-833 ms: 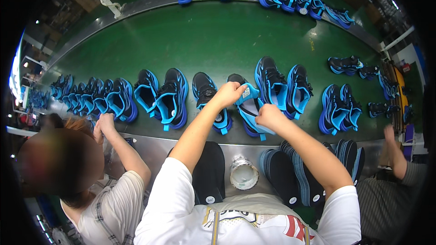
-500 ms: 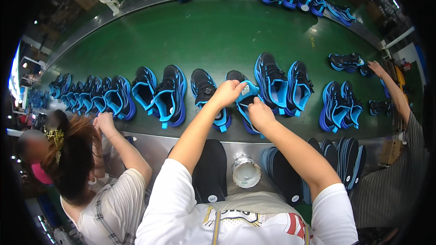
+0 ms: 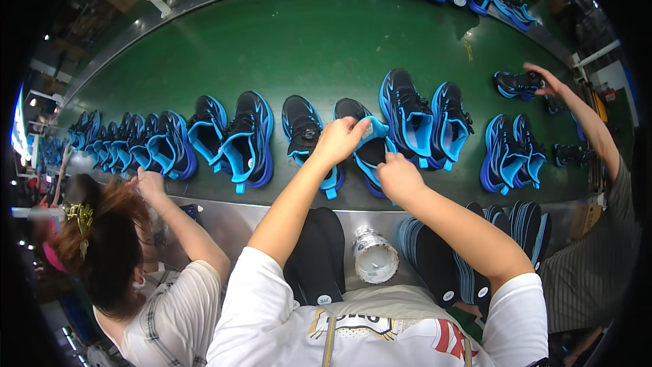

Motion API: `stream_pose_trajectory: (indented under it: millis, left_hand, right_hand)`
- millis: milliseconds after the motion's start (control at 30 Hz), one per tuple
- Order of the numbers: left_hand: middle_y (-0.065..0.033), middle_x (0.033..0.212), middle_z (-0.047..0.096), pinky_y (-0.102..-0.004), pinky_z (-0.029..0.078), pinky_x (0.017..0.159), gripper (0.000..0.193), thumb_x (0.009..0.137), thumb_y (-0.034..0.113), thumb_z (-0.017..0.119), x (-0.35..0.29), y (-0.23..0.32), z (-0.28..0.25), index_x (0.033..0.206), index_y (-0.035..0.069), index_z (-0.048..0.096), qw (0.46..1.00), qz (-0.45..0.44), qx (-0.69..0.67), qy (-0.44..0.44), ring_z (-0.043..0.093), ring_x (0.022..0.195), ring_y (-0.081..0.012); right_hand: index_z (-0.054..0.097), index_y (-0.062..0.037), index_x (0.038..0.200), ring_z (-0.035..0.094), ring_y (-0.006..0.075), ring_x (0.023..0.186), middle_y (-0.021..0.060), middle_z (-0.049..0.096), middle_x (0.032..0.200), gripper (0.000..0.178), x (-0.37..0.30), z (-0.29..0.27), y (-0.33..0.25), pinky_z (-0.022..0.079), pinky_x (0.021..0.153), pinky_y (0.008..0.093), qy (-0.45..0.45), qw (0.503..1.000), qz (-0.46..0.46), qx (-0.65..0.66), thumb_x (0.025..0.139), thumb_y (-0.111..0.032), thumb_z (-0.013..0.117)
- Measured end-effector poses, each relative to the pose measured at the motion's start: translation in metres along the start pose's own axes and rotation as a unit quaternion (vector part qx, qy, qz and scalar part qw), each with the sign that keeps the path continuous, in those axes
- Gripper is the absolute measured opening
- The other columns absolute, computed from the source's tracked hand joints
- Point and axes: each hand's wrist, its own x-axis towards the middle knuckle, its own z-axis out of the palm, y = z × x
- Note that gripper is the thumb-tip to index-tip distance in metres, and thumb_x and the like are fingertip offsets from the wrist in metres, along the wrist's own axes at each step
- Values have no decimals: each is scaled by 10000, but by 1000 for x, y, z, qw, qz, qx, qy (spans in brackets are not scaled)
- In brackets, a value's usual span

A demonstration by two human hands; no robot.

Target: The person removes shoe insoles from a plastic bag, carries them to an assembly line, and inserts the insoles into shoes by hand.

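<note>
Right in front of me a black and blue sneaker lies on the green belt, its toe pointing away. My left hand is closed on its bright blue tongue and pulls it up. My right hand pinches the blue collar on the right side of the opening, its fingertips partly hidden. Between the hands the dark inside of the shoe shows. Another sneaker sits close on the left, partly behind my left forearm. Against the right side stands a pair, the nearer one a larger-looking sneaker.
Black insoles and blue-striped insole stacks lie on the metal ledge before me, around a smeared jar of whitish stuff. More sneakers line the belt. Co-workers' hands reach in at left and right.
The tongue's pale label shows less now. My right hand has shifted slightly right and down along the collar. The right co-worker's hand has moved left to a sneaker.
</note>
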Motion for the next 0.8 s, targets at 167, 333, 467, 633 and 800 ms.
stream_pose_trajectory:
  millis: [167, 333, 467, 633, 800]
  left_hand:
    - [-234, 692, 568, -426, 434, 633, 481, 813, 444, 445, 0, 9, 7, 721, -17, 548, 1000, -5, 23, -5, 558, 724, -393]
    - [-233, 666, 563, -455, 437, 591, 414, 862, 370, 398, -7, 2, 17, 725, -5, 508, 986, 83, 127, 75, 549, 656, -402]
    - [-220, 613, 555, -449, 438, 544, 390, 871, 336, 397, -9, -1, 21, 711, -3, 503, 973, 102, 192, 71, 552, 601, -384]
    - [-191, 562, 543, -436, 437, 519, 337, 854, 290, 450, -9, -5, 27, 690, -1, 494, 961, 162, 195, 109, 550, 556, -359]
    - [-187, 556, 539, -435, 431, 521, 316, 846, 274, 468, -11, -9, 27, 683, 4, 488, 958, 178, 190, 120, 546, 556, -360]
  right_hand:
    - [591, 8, 743, 539, 263, 814, 147, 546, 837, 135, 32, 33, 13, 483, 630, 321, 86, 995, -27, -33, 710, -88, 502]
    - [592, -10, 818, 530, 254, 855, 146, 545, 899, 184, 39, 33, 14, 464, 694, 317, 12, 999, -16, -39, 756, -125, 462]
    - [569, -13, 910, 497, 252, 931, 138, 527, 972, 238, 33, 23, 24, 424, 782, 318, -95, 994, -39, -47, 796, -143, 406]
    - [560, -18, 892, 484, 245, 947, 133, 521, 975, 240, 23, 25, 36, 401, 798, 332, -70, 993, -92, -25, 813, -168, 390]
    - [588, -35, 953, 471, 249, 974, 130, 509, 1043, 294, 32, 22, 26, 392, 805, 332, -139, 986, -64, -68, 831, -229, 403]
